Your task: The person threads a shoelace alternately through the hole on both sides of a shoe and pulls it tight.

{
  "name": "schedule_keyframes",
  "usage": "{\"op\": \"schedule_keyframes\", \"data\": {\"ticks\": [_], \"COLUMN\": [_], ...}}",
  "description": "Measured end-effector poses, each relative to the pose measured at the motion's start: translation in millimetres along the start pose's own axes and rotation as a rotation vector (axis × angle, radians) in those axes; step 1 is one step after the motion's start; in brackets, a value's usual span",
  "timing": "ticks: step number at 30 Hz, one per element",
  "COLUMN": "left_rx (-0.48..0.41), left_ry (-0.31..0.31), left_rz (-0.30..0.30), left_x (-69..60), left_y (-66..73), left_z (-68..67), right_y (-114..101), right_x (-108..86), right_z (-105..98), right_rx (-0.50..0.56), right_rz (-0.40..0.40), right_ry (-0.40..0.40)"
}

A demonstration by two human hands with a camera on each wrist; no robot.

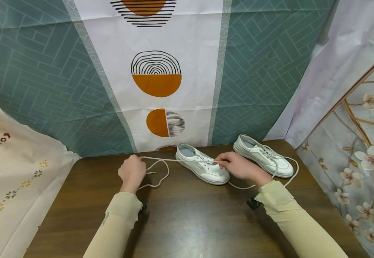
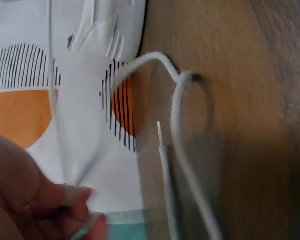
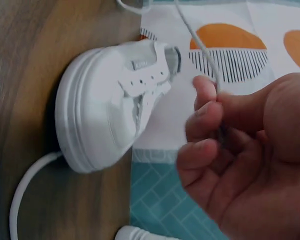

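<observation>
A white shoelace (image 1: 164, 159) is stretched almost level between my two hands, in front of a white shoe (image 1: 206, 172). My left hand (image 1: 131, 172) pinches one part of it, with a further loop hanging down to the table on its right. In the left wrist view, a lace tip (image 2: 160, 134) lies over the wood. The right hand (image 1: 238, 165), above the shoe's toe, pinches the other end between thumb and fingertips. From the right wrist, the shoe's eyelets (image 3: 141, 81) show no lace through them. A second white shoe (image 1: 280, 165) stands behind the right forearm, a lace across its front.
Dark brown wooden table (image 1: 187, 222) beneath everything. A patterned cloth (image 1: 156, 118) hangs along its back edge, with a floral cloth (image 1: 361, 172) at the right and a cream cloth (image 1: 13, 172) at the left. Another lace length (image 1: 241, 187) lies between the shoes.
</observation>
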State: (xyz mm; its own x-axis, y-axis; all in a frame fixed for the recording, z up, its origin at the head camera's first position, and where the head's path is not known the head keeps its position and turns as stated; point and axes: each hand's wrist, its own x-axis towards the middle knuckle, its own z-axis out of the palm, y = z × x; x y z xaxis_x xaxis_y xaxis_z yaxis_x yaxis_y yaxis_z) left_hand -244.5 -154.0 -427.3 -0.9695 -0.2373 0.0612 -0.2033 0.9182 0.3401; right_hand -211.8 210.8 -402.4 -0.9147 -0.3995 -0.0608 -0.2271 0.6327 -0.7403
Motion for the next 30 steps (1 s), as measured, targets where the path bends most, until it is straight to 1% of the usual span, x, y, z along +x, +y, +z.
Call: {"op": "schedule_keyframes", "data": {"ticks": [2,3,4,5,6,7,8,9,10,11,12,13,14,15,16,18,19,20,22,24,26,28,30], "left_rx": [-0.029,-0.061,-0.114,-0.183,-0.268,-0.363,-0.453,-0.528,-0.593,-0.637,-0.661,-0.669,-0.671,-0.655,-0.629,-0.572,-0.545,-0.518,-0.477,-0.457,-0.441,-0.428,-0.413], "left_ry": [0.047,0.057,0.049,0.028,-0.021,-0.104,-0.199,-0.287,-0.358,-0.406,-0.433,-0.434,-0.42,-0.393,-0.352,-0.264,-0.22,-0.179,-0.11,-0.07,-0.043,-0.027,-0.012], "left_rz": [0.125,0.214,0.311,0.415,0.512,0.587,0.642,0.674,0.682,0.68,0.671,0.668,0.666,0.662,0.67,0.701,0.713,0.712,0.694,0.661,0.633,0.632,0.642], "left_x": [-5.5,-9.5,-14.8,-20.8,-27.4,-34.3,-41.1,-47.1,-52.2,-55.9,-58.3,-59.4,-59.5,-59.3,-58.8,-58.0,-57.7,-57.7,-58.2,-59.3,-60.9,-62.8,-64.6], "left_y": [11.6,20.5,31.4,43.8,56.8,70.1,82.3,93.3,102.4,109.2,114.0,117.1,118.8,119.8,119.5,118.2,117.1,115.9,113.2,110.9,109.8,110.2,111.4], "left_z": [3.6,5.5,7.1,8.6,10.3,11.5,12.2,13.6,15.3,17.4,19.7,22.1,24.5,26.9,29.3,34.2,36.9,39.7,45.8,51.9,57.2,61.8,65.8], "right_y": [-3,-6,-9,-12,-16,-20,-23,-27,-30,-32,-34,-34,-34,-33,-30,-22,-16,-11,-1,9,16,20,21], "right_x": [0.9,1.4,2.3,3.6,5.4,7.5,9.8,12.4,15.0,17.4,19.3,20.8,21.8,22.2,22.3,21.8,21.5,21.0,20.2,19.5,19.0,18.5,18.4], "right_z": [3,4,6,8,10,12,13,16,18,20,22,24,25,26,26,25,24,23,23,25,29,34,39], "right_rx": [0.013,0.02,0.02,0.013,0.002,-0.014,-0.019,-0.023,-0.017,-0.005,0.009,0.027,0.05,0.07,0.087,0.092,0.08,0.055,-0.031,-0.141,-0.236,-0.294,-0.305], "right_rz": [0.006,0.012,0.018,0.013,-0.001,-0.016,-0.038,-0.053,-0.062,-0.072,-0.075,-0.072,-0.063,-0.048,-0.038,-0.019,-0.011,-0.002,0.018,0.025,0.031,0.032,0.036], "right_ry": [0.009,0.025,0.046,0.066,0.087,0.102,0.108,0.109,0.101,0.089,0.076,0.062,0.051,0.044,0.041,0.061,0.077,0.097,0.141,0.166,0.168,0.158,0.149]}}
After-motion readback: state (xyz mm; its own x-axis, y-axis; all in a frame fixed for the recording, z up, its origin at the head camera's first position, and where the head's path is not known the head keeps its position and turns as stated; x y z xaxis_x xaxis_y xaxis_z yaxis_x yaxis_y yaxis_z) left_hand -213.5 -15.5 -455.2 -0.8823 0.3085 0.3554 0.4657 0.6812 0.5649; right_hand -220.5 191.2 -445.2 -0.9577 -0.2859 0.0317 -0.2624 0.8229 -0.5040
